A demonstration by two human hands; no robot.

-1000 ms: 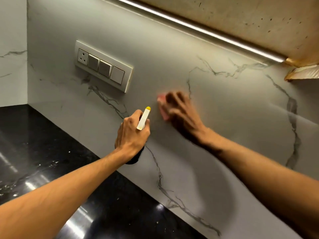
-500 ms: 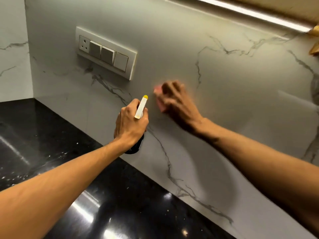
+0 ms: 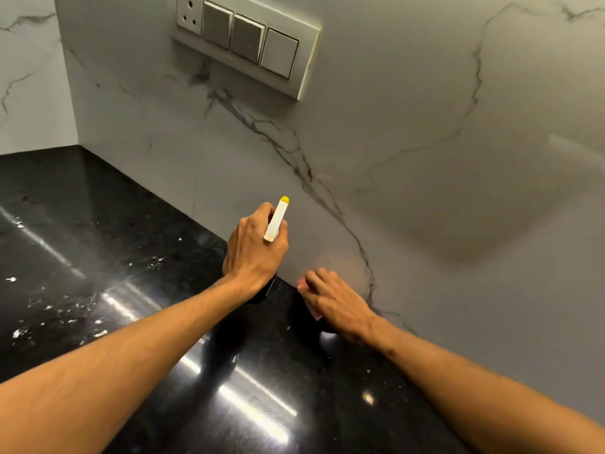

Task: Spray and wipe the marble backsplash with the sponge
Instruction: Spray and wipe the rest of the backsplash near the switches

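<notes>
Your left hand [image 3: 255, 247] grips the spray bottle [image 3: 276, 221], nozzle toward the marble backsplash [image 3: 425, 126]. At 4 o'clock from it, your right hand [image 3: 334, 299], fingers spread, presses the pink sponge [image 3: 316, 314] on the wall's bottom edge beside the black desk [image 3: 98, 224]. Wiping seems underway; how much remains is unclear.

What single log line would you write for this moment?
left hand: grips spray bottle | right hand: presses pink sponge low on marble backsplash | black counter: white flecks
</notes>
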